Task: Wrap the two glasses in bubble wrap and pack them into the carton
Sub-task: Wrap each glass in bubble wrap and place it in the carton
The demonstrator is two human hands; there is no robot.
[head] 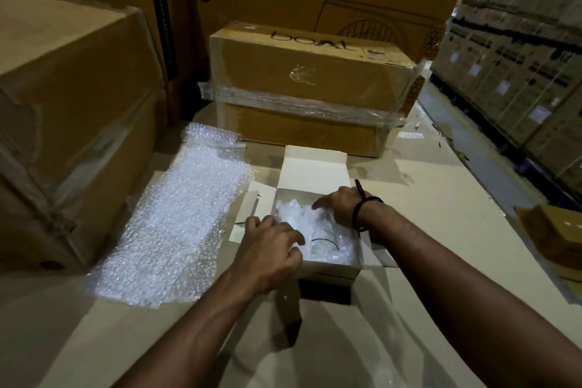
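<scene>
Left grip (271,249) curls its fingers onto the wrapped glasses (318,230) inside the carton (327,271). Right grip (338,205) digs in from the far side, index out; can't tell if it pinches or just pushes. Bundle sits betw. both grips, low in the carton, touching each. Risks: pressing hard w/ both grips could knock glass on glass; wrap looks loose, prob. could slip open. Spare bubble wrap (176,224) lies on the counter (441,217), left of carton.
</scene>
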